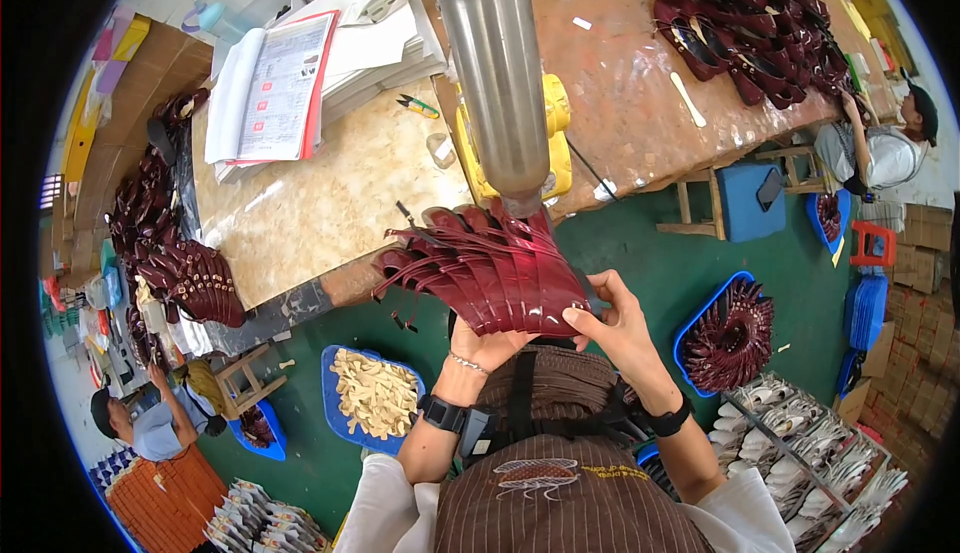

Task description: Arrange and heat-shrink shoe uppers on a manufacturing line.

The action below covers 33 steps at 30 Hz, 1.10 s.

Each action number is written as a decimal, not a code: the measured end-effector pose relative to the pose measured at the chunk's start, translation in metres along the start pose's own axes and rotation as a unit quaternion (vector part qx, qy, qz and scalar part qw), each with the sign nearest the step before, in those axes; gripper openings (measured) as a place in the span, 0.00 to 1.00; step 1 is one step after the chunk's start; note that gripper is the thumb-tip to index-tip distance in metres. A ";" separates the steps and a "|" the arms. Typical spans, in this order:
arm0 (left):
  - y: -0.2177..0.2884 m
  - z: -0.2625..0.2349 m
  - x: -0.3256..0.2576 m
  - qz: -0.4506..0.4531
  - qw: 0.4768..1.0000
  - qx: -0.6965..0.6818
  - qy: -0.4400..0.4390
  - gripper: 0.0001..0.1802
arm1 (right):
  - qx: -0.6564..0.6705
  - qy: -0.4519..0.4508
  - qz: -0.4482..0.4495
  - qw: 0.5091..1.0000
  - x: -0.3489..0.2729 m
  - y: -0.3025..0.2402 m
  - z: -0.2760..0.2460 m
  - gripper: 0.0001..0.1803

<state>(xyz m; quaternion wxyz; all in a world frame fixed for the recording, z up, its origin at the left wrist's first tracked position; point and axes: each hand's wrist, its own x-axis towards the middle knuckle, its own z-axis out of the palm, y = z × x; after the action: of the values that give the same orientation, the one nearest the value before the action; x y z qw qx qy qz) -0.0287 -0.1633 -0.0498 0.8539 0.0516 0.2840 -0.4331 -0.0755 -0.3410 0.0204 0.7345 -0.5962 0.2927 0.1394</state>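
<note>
A fanned stack of glossy dark-red shoe uppers [500, 283] with thin straps spreads out in front of me. My left hand [487, 346] supports the stack from below at its near edge; most of its fingers are hidden under it. At the stack's right end my right hand [612, 318] grips the edge, thumb on top and fingers behind. Right above the far side of the uppers hangs the narrow end of a grey metal tube [495, 83], fixed by a yellow machine body [556, 118]. Loose strap ends dangle off the stack's left side.
Beyond stands a worktable [340, 203] with papers [280, 93], thread snips [418, 106] and a pile of dark-red uppers [750, 33]. Blue tubs hold beige pieces [372, 393] and more uppers [730, 338]. A stool [700, 208] and shoe rack [800, 453] stand right. Co-workers sit left [165, 423] and right [880, 148].
</note>
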 end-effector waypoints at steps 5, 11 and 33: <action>-0.012 -0.005 0.020 -0.060 0.998 0.001 0.012 0.34 | 0.023 0.035 -0.004 0.999 -0.015 0.002 -0.019 0.21; -0.023 -0.001 0.043 -0.120 0.992 0.040 0.011 0.29 | 0.045 0.092 -0.002 0.995 -0.029 0.005 -0.036 0.19; -0.007 0.001 0.032 -0.076 0.996 0.051 0.016 0.29 | 0.023 0.053 -0.006 0.998 -0.023 0.004 -0.023 0.21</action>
<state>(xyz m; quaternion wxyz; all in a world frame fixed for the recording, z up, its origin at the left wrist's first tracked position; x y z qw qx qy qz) -0.0192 -0.1905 -0.0647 0.8101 0.0800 0.2779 -0.5100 -0.1016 -0.3583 0.0279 0.7321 -0.5875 0.3307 0.0970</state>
